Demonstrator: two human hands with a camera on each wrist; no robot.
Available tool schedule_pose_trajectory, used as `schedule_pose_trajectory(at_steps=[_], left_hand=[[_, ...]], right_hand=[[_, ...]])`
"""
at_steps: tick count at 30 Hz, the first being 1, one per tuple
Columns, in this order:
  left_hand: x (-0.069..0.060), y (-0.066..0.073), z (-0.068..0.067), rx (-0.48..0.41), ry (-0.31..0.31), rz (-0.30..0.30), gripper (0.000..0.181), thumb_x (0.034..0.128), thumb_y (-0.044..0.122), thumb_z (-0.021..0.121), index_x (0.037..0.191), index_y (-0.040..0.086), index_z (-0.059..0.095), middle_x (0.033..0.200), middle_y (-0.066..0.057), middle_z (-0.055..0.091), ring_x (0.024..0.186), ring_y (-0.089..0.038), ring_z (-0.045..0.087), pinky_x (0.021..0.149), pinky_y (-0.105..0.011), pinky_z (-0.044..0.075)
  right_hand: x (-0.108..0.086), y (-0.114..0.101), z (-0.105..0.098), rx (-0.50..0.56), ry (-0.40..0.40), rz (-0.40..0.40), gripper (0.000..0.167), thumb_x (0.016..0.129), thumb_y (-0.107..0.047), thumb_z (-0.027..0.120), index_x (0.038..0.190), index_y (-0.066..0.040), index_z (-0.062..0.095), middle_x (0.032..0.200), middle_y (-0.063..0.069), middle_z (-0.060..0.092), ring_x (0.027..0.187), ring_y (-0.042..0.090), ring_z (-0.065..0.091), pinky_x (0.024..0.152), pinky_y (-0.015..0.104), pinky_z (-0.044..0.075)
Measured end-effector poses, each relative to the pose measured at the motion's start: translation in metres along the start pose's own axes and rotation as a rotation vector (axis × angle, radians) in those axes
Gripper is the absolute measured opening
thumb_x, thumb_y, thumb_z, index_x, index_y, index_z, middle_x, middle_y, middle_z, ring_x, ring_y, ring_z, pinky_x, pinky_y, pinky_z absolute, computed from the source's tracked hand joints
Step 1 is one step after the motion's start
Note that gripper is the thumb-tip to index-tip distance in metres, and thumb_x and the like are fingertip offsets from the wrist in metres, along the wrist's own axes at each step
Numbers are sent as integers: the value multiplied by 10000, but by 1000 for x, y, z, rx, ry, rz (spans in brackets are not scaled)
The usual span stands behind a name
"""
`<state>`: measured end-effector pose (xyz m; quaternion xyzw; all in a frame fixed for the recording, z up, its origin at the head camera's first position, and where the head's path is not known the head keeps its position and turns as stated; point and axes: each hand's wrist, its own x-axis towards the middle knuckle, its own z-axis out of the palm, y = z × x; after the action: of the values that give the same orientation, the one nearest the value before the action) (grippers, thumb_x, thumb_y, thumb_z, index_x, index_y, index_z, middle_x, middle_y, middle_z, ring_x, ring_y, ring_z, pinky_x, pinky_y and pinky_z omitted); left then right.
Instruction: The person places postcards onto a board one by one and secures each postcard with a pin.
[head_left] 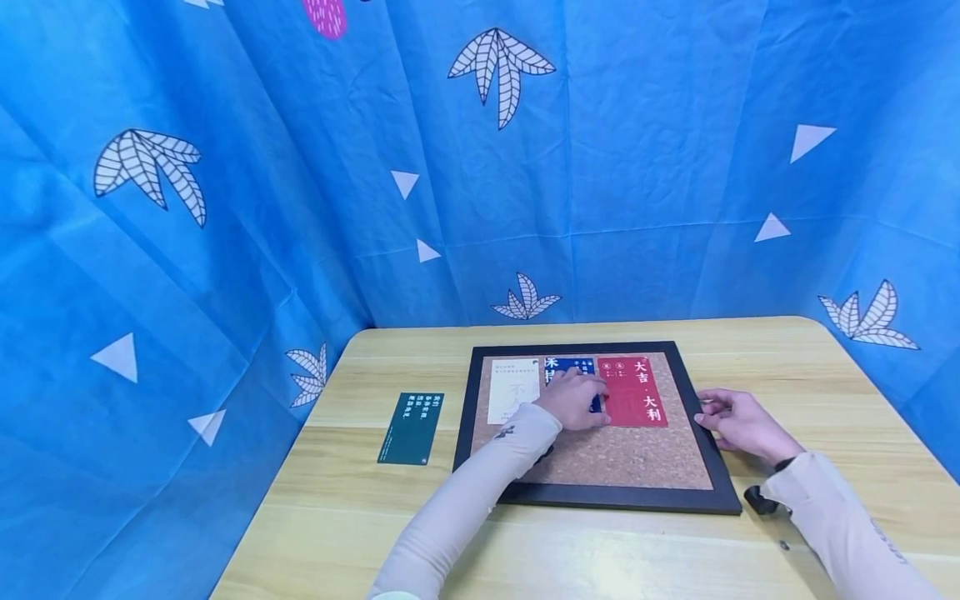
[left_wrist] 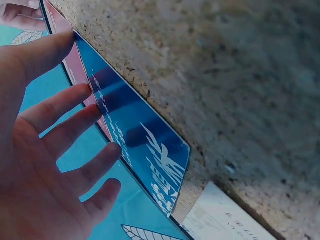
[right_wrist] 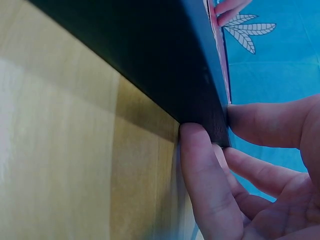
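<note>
A black-framed cork board (head_left: 620, 462) lies flat on the table. Along its far side are a white card (head_left: 504, 390), a blue card (head_left: 568, 364) and a red card (head_left: 636, 393), all printed with characters. My left hand (head_left: 576, 400) is over the blue card and hides part of it. In the left wrist view, its fingers are spread and fairly straight, with thumb and fingertips touching the blue card (left_wrist: 122, 100). At the board's right side, my right hand (head_left: 738, 422) pinches the black frame (right_wrist: 165, 65), thumb on top and a finger against the lower edge.
A dark green printed card (head_left: 411, 428) lies on the wooden table (head_left: 322, 517), left of the board. Near the right wrist is a tiny dark object (head_left: 784, 545). A blue patterned curtain (head_left: 637, 167) hangs behind the table and along its sides.
</note>
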<state>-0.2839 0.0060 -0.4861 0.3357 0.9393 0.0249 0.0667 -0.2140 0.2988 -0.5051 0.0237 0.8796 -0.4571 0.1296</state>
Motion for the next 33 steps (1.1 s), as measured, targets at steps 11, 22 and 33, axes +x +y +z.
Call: schedule_pose_trajectory(at_steps=[11,22,33], left_hand=[[0,1,1,-5,4,18,445,953,507,689,1360,328,663,1518,143,568,1302,-158,542,1086,-376,455],[1,0,1,0,11,14,455,954,520,684,1370,338,651,1533,144,552,1315,-166,540,1092,-393,457],[1,1,1,-2,5,-3,446,955,517,684,1363,340,647,1531,142,553,1307,-164,536,1100,-401,451]], right_hand=[[-2,2,-2,-25,-10,-16,576,1037,-143,588,1494,133,374,1203,247,569,970,216,610,693,321,601],[-11,-2,-14,-52,-70,-60,606,1056,-213,576,1479,168,368,1295,354,562,1042,272,669,751,331,619],[-31,3,-23,-262,35,-208,457,1011,-134,630,1328,185,545,1096,265,696,946,355,730,675,235,555]])
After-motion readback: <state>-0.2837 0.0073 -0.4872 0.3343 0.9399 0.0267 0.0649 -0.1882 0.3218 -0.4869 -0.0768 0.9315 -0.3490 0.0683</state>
